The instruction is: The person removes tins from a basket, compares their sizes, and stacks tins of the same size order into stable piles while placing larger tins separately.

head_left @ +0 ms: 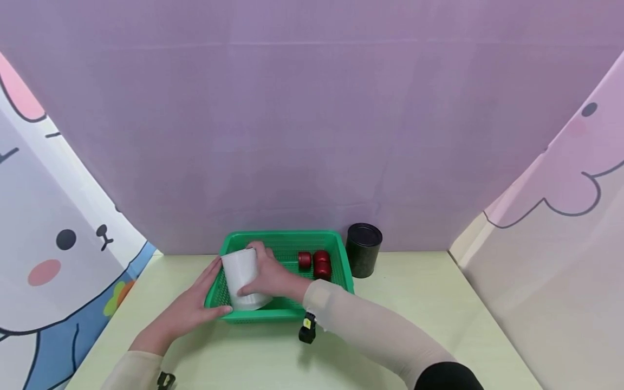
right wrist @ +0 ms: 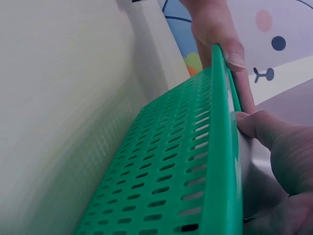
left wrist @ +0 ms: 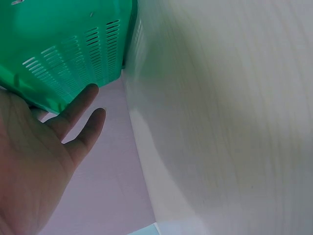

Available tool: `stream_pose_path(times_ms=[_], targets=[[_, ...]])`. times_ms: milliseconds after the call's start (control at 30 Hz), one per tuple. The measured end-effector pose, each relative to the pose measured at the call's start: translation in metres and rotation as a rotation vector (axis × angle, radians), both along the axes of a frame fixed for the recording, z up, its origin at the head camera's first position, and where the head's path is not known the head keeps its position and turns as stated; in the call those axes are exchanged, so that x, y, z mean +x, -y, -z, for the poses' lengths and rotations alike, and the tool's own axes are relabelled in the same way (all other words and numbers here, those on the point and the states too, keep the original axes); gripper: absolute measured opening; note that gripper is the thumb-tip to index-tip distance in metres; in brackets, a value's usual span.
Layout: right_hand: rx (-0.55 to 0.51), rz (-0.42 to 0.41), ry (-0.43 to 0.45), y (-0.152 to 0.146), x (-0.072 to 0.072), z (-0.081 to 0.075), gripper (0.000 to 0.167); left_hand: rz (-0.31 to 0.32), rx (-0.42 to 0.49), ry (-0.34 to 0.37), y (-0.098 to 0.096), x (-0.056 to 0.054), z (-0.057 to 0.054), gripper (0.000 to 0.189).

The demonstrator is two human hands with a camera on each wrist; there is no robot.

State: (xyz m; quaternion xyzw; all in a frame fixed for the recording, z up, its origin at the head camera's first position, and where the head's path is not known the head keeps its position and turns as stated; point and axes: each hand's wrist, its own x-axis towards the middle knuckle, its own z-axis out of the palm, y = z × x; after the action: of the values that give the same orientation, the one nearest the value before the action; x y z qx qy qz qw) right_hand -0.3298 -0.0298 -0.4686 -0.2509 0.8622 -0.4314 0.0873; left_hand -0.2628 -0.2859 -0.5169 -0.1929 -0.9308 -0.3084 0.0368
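Observation:
A white can [head_left: 240, 276] leans at a tilt in the left part of the green basket [head_left: 283, 318]. My right hand [head_left: 273, 275] grips it from the right, the thumb on its near side and the fingers at its upper end. Along the basket's left rim lies my left hand [head_left: 195, 303], its fingers extended and the thumb at the near left corner. The left wrist view shows two straight fingers of that hand [left wrist: 41, 152] beside the basket's slotted wall [left wrist: 73, 58]. In the right wrist view, the slotted front wall [right wrist: 161, 166] hides most of the can.
Small dark red rounded pieces [head_left: 322, 265] lie in the right part of the basket. Just outside its right rim stands a black can [head_left: 363, 252] with a lid. Behind the pale table [head_left: 404, 319] rises a purple cloth wall [head_left: 312, 135], with printed panels at both sides.

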Motion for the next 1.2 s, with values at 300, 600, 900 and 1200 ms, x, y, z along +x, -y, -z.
stream_pose_path(times_ms=[300, 600, 900, 1200], targets=[[-0.085, 0.036, 0.031, -0.019, -0.01, -0.01, 0.111, -0.001, 0.015, 0.0, -0.002, 0.0, 0.0, 0.118], [-0.183, 0.0, -0.005, -0.047, -0.008, -0.018, 0.111, -0.007, 0.019, 0.006, -0.002, 0.0, 0.001, 0.119], [-0.216, 0.024, -0.034, -0.079, 0.004, -0.029, 0.107, -0.002, 0.02, -0.011, -0.003, 0.001, -0.001, 0.117], [-0.276, 0.053, -0.051, -0.115, 0.007, -0.035, 0.109, -0.023, -0.001, -0.008, -0.002, 0.002, -0.001, 0.118]])
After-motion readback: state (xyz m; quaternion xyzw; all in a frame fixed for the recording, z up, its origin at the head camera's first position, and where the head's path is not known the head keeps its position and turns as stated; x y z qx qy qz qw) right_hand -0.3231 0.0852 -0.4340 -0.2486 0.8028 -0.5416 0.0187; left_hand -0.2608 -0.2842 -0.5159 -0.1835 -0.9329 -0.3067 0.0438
